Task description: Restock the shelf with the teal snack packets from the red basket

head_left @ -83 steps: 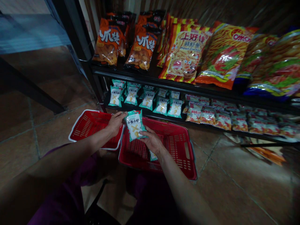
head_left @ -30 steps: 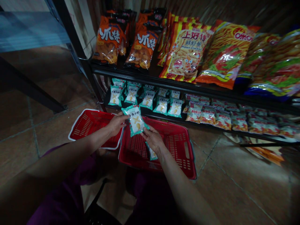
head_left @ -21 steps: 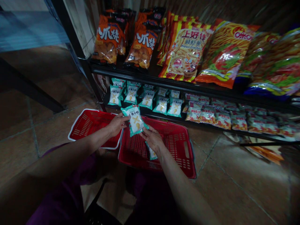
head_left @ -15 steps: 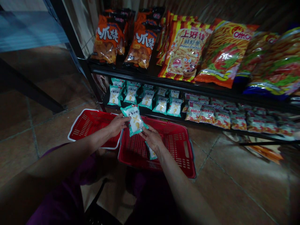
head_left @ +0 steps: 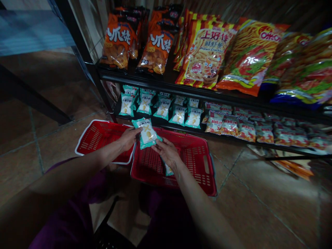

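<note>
A small teal-and-white snack bag (head_left: 147, 134) is held between both hands above a red shopping basket (head_left: 199, 141). My left hand (head_left: 129, 138) pinches its left edge, thumb on the front. At the lower right corner, my right hand (head_left: 167, 151) grips the bag with its fingertips. Another teal snack bag (head_left: 169, 170) lies inside the basket, partly covered by my right hand and wrist. Similar teal snack bags (head_left: 163, 107) stand in rows on the lower shelf, just beyond the hands.
A second red basket (head_left: 94, 138) with a white rim adjoins on the left. Black shelving (head_left: 155, 80) holds orange snack bags (head_left: 118, 43), prawn cracker bags (head_left: 204, 52) and larger noodle-like snack bags (head_left: 252, 55). Small red-and-white bags (head_left: 246, 131) fill the lower shelf's right. A dark post (head_left: 85, 52) rises at left.
The held snack bag has tilted and shifted slightly left and down, with both hands still on it. The baskets and shelf goods look the same.
</note>
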The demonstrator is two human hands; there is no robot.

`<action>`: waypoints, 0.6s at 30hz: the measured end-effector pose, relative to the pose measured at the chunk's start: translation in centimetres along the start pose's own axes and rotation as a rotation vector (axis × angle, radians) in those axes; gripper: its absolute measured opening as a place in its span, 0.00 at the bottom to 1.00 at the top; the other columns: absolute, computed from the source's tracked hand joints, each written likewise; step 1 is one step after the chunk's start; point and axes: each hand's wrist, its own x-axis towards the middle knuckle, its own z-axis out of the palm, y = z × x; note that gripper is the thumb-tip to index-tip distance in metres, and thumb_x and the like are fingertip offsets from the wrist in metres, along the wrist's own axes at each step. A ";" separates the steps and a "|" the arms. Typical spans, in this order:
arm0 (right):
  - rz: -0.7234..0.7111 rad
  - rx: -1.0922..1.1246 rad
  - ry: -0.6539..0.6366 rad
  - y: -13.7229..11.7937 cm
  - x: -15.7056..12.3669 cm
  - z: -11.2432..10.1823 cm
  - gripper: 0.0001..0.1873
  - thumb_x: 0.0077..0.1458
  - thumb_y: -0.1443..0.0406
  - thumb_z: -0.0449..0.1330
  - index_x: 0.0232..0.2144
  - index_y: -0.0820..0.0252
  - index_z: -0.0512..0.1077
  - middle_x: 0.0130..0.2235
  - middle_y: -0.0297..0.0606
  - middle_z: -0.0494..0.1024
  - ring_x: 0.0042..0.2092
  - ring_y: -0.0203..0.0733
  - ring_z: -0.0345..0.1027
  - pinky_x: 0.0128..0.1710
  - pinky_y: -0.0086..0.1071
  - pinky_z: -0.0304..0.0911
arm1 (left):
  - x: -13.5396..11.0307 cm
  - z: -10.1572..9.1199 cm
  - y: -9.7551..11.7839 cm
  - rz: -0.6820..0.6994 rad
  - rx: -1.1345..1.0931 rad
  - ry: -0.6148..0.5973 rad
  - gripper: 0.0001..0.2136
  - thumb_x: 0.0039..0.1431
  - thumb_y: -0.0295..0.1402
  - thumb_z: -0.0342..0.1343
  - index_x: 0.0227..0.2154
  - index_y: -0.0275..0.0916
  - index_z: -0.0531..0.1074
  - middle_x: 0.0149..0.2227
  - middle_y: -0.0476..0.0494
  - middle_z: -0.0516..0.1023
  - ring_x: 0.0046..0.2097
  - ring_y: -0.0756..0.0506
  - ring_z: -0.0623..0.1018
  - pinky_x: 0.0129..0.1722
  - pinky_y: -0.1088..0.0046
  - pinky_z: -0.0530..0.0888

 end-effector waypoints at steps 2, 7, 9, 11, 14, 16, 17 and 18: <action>0.001 0.012 -0.002 0.1 -0.1 0.1 0.19 0.31 0.65 0.75 0.26 0.60 0.72 0.28 0.29 0.79 0.28 0.33 0.72 0.39 0.38 0.74 | 0.0 0.1 0.0 -0.017 -0.009 0.029 0.04 0.54 0.24 0.58 0.34 0.32 0.74 0.34 0.40 0.80 0.33 0.48 0.78 0.37 0.70 0.75; 0.095 0.011 -0.030 0.2 -0.5 0.3 0.16 0.35 0.64 0.74 0.22 0.61 0.69 0.25 0.33 0.79 0.29 0.37 0.74 0.40 0.39 0.74 | 0.2 -0.1 -0.3 -0.028 -0.048 0.034 0.05 0.52 0.23 0.60 0.33 0.32 0.74 0.32 0.40 0.80 0.32 0.48 0.79 0.37 0.71 0.75; 0.106 0.027 -0.010 0.1 -0.6 0.3 0.16 0.35 0.66 0.74 0.21 0.61 0.68 0.25 0.33 0.79 0.28 0.36 0.74 0.38 0.36 0.74 | 0.2 -0.1 -0.4 -0.039 -0.053 0.031 0.04 0.52 0.23 0.60 0.33 0.32 0.74 0.32 0.40 0.81 0.32 0.48 0.79 0.36 0.72 0.75; 0.111 0.049 0.001 -0.1 -0.7 0.4 0.16 0.34 0.68 0.74 0.21 0.61 0.69 0.25 0.32 0.79 0.27 0.35 0.74 0.34 0.30 0.73 | 0.3 -0.1 -0.5 -0.069 -0.064 0.038 0.04 0.53 0.23 0.60 0.33 0.32 0.75 0.31 0.40 0.80 0.31 0.47 0.79 0.36 0.71 0.76; 0.127 0.073 -0.024 -0.4 -0.8 0.6 0.16 0.32 0.68 0.74 0.21 0.61 0.70 0.24 0.32 0.79 0.27 0.35 0.75 0.28 0.24 0.71 | 0.5 -0.2 -0.6 -0.131 -0.083 0.031 0.05 0.54 0.24 0.59 0.34 0.31 0.75 0.33 0.39 0.80 0.32 0.46 0.79 0.37 0.68 0.76; 0.133 0.087 -0.038 -0.5 -0.8 0.6 0.16 0.32 0.69 0.74 0.22 0.61 0.71 0.25 0.32 0.79 0.28 0.36 0.76 0.28 0.23 0.71 | 0.7 -0.4 -0.8 -0.155 -0.071 0.024 0.06 0.55 0.25 0.58 0.36 0.31 0.74 0.34 0.38 0.80 0.32 0.46 0.78 0.37 0.68 0.76; 0.135 0.090 -0.041 -0.5 -0.8 0.7 0.16 0.32 0.69 0.74 0.22 0.61 0.71 0.25 0.33 0.79 0.29 0.37 0.76 0.29 0.23 0.72 | 0.9 -0.5 -0.9 -0.161 -0.062 0.020 0.07 0.55 0.26 0.58 0.37 0.31 0.74 0.35 0.38 0.80 0.32 0.46 0.78 0.37 0.68 0.75; 0.138 0.088 -0.043 -0.5 -0.8 0.7 0.15 0.32 0.69 0.74 0.23 0.62 0.71 0.25 0.33 0.80 0.29 0.37 0.76 0.29 0.23 0.72 | 1.0 -0.6 -1.0 -0.163 -0.057 0.022 0.07 0.55 0.26 0.59 0.37 0.31 0.74 0.35 0.38 0.80 0.32 0.46 0.78 0.37 0.68 0.75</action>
